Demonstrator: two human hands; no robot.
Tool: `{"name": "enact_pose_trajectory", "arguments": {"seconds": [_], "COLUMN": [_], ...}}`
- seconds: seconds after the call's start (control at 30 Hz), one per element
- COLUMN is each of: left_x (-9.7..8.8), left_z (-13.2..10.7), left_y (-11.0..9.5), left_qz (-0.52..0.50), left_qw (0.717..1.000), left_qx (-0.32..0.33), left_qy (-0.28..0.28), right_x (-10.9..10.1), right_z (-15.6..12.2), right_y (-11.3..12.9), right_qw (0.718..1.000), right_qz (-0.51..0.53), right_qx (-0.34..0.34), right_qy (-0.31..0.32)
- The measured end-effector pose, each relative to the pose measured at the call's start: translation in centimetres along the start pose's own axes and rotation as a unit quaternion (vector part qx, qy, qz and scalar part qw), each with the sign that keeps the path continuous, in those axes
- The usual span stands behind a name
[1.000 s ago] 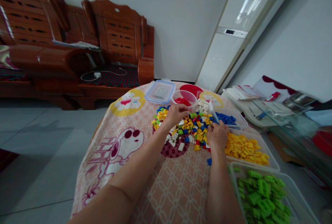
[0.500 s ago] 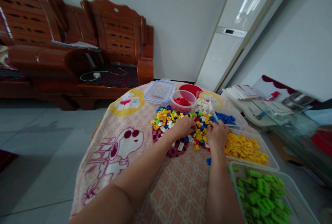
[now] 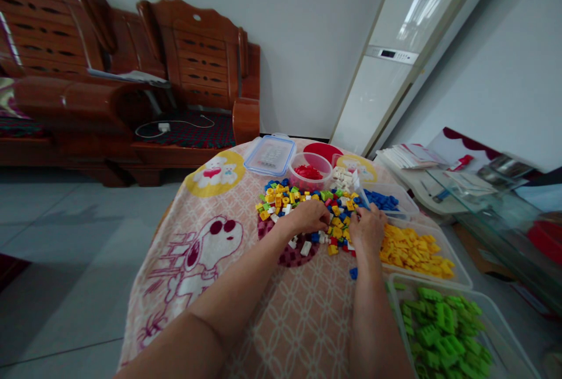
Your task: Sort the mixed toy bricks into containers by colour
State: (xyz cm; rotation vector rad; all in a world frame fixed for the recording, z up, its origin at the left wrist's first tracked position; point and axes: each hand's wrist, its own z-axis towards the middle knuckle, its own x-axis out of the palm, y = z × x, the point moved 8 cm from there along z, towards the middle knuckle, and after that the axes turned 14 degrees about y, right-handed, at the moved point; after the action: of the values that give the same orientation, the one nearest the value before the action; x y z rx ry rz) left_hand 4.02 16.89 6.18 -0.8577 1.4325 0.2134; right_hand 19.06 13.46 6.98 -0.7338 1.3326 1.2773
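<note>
A mixed pile of toy building bricks (image 3: pixel 281 197) in yellow, blue, white, green and red lies on the cloth-covered table. My left hand (image 3: pixel 311 215) is over the middle of the pile, its fingers bent down together among the bricks; what they hold is hidden. At the pile's right edge, beside the tub of yellow bricks (image 3: pixel 415 253), is my right hand (image 3: pixel 367 228). Its fingers are curled in, and I cannot make out what is between them. Just beyond it stands a clear tub of blue bricks (image 3: pixel 381 200).
Green bricks (image 3: pixel 445 332) fill part of a clear tub at the near right. Behind the pile are a round tub of red bricks (image 3: pixel 308 172), white bricks (image 3: pixel 342 178) and a blue-rimmed lid (image 3: pixel 270 155). A glass-topped stand (image 3: pixel 487 203) adjoins on the right.
My left hand has shifted slightly toward me and to the left over the pile. My right hand stays nearly in place.
</note>
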Motion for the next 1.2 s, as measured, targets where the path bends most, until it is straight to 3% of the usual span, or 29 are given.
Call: {"name": "enact_pose_trajectory", "arguments": {"seconds": [0.23, 0.43, 0.67, 0.87, 0.97, 1.07, 1.13, 1.2], "left_x": [-0.4, -0.2, -0.1, 0.0, -0.8, -2.6, -3.5, -3.8], "left_z": [-0.7, -0.8, -0.7, -0.6, -0.6, -1.2, -1.8, -2.5], "left_y": [-0.3, -1.1, -2.0, -1.7, -0.5, 1.6, 3.5, 5.4], "left_qz": [0.047, 0.054, 0.102, 0.068, -0.004, -0.133, -0.245, -0.359], "left_qw": [0.997, 0.997, 0.99, 0.993, 0.996, 0.981, 0.949, 0.899], "left_qx": [-0.059, -0.043, -0.088, -0.092, -0.083, -0.088, -0.093, -0.097], "left_qy": [0.018, 0.039, 0.025, 0.028, -0.011, -0.109, -0.175, -0.229], "right_x": [0.0, 0.1, 0.1, 0.1, 0.1, 0.1, 0.0, 0.0], "right_z": [0.0, 0.1, 0.1, 0.1, 0.1, 0.0, 0.0, -0.1], "right_y": [0.1, 0.0, 0.0, -0.1, 0.0, 0.0, 0.0, 0.0], "right_qw": [1.0, 1.0, 1.0, 1.0, 1.0, 1.0, 1.0, 1.0], "right_qz": [-0.004, -0.004, -0.013, -0.009, -0.005, -0.002, 0.001, 0.005], "right_qx": [-0.004, -0.014, -0.003, -0.002, -0.01, -0.012, -0.01, -0.01], "right_qy": [0.001, -0.008, 0.004, 0.001, -0.005, -0.003, -0.004, -0.006]}}
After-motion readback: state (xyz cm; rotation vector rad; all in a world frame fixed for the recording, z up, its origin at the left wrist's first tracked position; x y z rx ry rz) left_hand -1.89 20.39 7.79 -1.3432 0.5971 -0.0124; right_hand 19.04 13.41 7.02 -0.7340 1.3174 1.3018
